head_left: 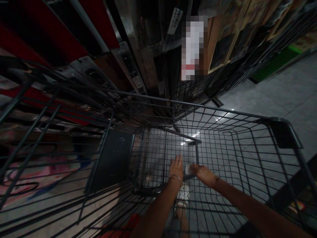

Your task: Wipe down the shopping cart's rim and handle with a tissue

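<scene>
Both hands reach down into a dark wire shopping cart. My left hand, with a bangle on the wrist, has its fingers stretched out over the grid and holds nothing. Close on its right, my right hand is closed in a pinch on a small white piece that looks like tissue or wipe; the dim light blurs it. Through the mesh below the hands a white shoe with dark dots shows on the foot.
A dark plastic panel hangs at the cart's left end. Racks of packaged goods stand beyond the far side. Grey tiled floor lies to the right, with a green base at the rack's foot.
</scene>
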The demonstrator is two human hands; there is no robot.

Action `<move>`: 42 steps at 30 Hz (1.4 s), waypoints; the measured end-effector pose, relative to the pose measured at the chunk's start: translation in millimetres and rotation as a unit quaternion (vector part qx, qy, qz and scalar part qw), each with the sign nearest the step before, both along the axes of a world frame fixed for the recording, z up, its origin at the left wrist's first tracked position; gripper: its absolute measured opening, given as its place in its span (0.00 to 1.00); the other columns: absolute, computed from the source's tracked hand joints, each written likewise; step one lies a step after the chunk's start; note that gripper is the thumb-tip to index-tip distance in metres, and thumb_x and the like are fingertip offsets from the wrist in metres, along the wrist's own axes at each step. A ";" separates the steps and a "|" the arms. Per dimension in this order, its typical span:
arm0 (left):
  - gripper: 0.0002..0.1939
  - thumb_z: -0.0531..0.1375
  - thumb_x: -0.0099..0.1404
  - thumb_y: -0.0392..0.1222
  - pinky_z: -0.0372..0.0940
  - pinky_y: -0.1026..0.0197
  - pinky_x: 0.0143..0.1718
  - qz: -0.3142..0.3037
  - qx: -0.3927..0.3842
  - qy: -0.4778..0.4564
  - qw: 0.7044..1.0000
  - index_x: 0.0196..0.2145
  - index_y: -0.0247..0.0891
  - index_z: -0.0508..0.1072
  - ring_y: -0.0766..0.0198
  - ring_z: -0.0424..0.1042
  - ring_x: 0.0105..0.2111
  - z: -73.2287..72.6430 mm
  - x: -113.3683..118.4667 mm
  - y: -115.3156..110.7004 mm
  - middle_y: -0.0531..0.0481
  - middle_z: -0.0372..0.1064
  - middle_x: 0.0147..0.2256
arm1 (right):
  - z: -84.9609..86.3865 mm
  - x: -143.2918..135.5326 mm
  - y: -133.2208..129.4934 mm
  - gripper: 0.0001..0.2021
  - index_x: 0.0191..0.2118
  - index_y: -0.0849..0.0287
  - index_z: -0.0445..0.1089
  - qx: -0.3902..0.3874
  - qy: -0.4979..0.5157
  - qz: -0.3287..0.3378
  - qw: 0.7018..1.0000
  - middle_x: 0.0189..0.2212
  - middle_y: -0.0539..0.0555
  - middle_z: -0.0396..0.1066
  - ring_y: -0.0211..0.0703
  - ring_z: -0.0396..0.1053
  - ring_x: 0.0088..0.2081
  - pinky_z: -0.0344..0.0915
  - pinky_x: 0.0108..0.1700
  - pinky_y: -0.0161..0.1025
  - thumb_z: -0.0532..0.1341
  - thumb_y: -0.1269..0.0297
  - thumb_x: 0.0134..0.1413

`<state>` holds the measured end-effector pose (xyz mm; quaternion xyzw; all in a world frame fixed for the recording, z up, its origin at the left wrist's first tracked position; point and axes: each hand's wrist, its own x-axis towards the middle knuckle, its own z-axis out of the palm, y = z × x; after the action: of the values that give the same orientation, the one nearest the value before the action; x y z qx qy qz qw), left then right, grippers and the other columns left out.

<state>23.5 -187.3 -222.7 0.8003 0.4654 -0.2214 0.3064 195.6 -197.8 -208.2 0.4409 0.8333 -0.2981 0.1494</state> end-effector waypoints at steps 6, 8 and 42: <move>0.28 0.58 0.65 0.50 0.48 0.34 0.62 0.002 0.007 0.002 1.000 0.60 0.41 0.59 0.46 0.50 0.63 -1.0 1.3 -3.0 0.42 0.47 0.65 | 7.7 15.5 81.6 0.11 0.47 0.61 0.68 0.043 -0.096 -0.074 0.992 0.45 0.55 0.70 0.40 0.71 0.41 0.71 0.42 0.43 0.59 0.62 0.62; 0.28 0.58 0.65 0.50 0.50 0.34 0.61 -0.002 0.011 0.000 1.000 0.59 0.41 0.59 0.46 0.51 0.63 -0.6 0.2 -3.7 0.42 0.48 0.65 | 9.3 16.1 100.9 0.12 0.48 0.61 0.68 0.072 -0.125 -0.115 0.983 0.47 0.55 0.69 0.42 0.70 0.43 0.70 0.44 0.45 0.59 0.61 0.62; 0.24 0.58 0.65 0.49 0.58 0.38 0.57 -0.045 0.031 -0.019 0.998 0.57 0.40 0.63 0.50 0.60 0.58 -7.7 -26.3 -7.0 0.42 0.56 0.60 | 22.9 9.1 -66.4 0.08 0.44 0.62 0.70 -0.174 -0.091 0.022 0.980 0.46 0.55 0.71 0.40 0.72 0.42 0.72 0.43 0.44 0.60 0.65 0.61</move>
<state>-2.8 -194.2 -230.4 0.8336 0.4294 -0.2050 0.2805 204.7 -264.2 -185.3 0.4147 0.7611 -0.3939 0.3061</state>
